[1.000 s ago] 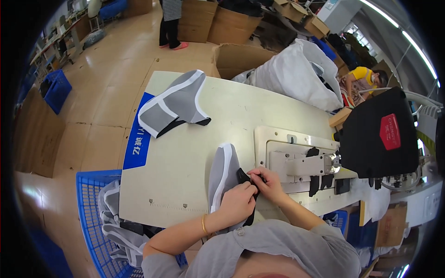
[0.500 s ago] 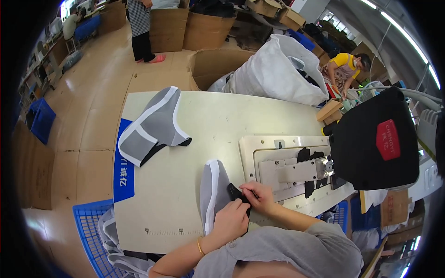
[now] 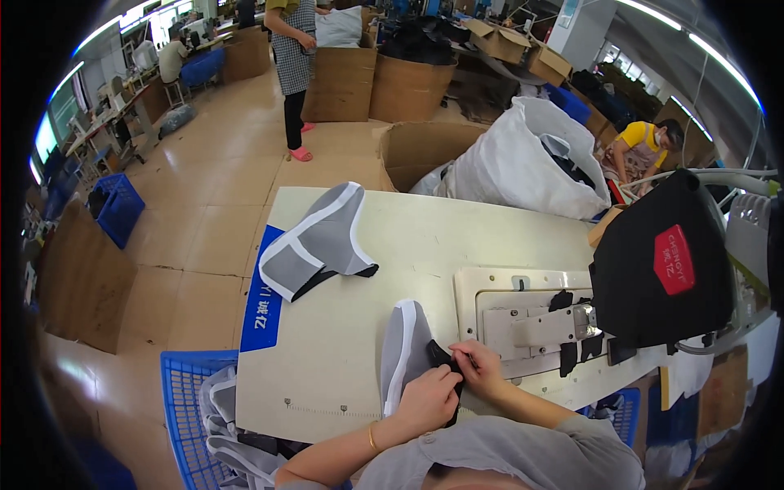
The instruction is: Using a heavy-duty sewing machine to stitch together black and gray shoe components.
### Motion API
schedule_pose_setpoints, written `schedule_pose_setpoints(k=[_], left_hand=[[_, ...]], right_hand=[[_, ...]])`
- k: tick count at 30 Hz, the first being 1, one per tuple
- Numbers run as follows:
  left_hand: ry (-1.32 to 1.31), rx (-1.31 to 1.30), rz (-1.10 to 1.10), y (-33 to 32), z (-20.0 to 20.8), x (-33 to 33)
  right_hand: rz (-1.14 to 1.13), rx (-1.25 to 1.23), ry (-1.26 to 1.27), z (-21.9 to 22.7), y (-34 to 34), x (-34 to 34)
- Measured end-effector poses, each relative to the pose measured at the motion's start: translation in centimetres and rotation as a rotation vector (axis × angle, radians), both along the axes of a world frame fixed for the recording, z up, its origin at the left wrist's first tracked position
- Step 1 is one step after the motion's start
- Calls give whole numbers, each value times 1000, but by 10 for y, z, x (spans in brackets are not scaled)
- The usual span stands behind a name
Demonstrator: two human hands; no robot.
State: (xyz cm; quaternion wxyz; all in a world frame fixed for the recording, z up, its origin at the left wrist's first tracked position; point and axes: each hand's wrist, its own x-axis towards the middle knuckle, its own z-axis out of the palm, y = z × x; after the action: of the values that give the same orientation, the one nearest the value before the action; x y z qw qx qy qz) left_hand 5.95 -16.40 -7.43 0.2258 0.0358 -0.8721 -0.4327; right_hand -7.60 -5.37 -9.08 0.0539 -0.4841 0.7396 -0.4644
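Note:
A grey fabric piece with white edging lies near the front edge of the pale table. My left hand is closed on its right side, where a black strip shows. My right hand pinches the same black strip close to the left fingertips. The fingers partly hide the lower end of the strip. To the far left lies a larger grey piece with white edging and black underside. Right of my hands is the sewing machine's metal clamp plate, with black cut shapes around it.
The black machine head overhangs the right side. A blue basket with grey pieces stands below the left edge. Behind the table are a white sack and cardboard boxes. One person stands beyond; another sits at far right.
The whole view has swung, so the table and its things sit further right and lower in the picture. Both hands stay on the black strip, with little shift in grip.

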Motion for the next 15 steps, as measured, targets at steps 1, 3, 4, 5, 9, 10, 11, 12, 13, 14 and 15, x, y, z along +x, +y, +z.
schedule_pose_setpoints(k=[1, 3, 4, 5, 9, 10, 11, 12, 13, 14, 15], left_hand=[[0, 4, -6, 0, 1, 1], [-7, -5, -14, -1, 1, 1], [-17, -5, -33, -1, 1, 0], [-18, -14, -20, -1, 0, 0], [0, 5, -27, 0, -2, 0], [0, 9, -35, 0, -2, 0], [-2, 6, -32, 0, -2, 0], [-1, 2, -37, 0, -1, 0], [-1, 0, -42, 0, -1, 0], [-2, -2, -41, 0, -1, 0], [-8, -1, -38, 1, 0, 1]], right_hand=[[2, -1, 5, 1, -1, 0], [17, -10, 13, 2, -1, 0], [6, -21, 24, 0, 0, 0], [-2, -31, 32, -1, 0, 1], [-20, -17, 2, 1, 1, 2], [-19, -26, 8, 1, 1, 2], [-20, -34, 15, 0, 2, 2], [-18, -37, 13, 0, 2, 3], [-21, -45, -1, 0, 1, 3], [-26, -53, -14, 0, 2, 3], [-24, -54, -14, 0, 2, 3]])
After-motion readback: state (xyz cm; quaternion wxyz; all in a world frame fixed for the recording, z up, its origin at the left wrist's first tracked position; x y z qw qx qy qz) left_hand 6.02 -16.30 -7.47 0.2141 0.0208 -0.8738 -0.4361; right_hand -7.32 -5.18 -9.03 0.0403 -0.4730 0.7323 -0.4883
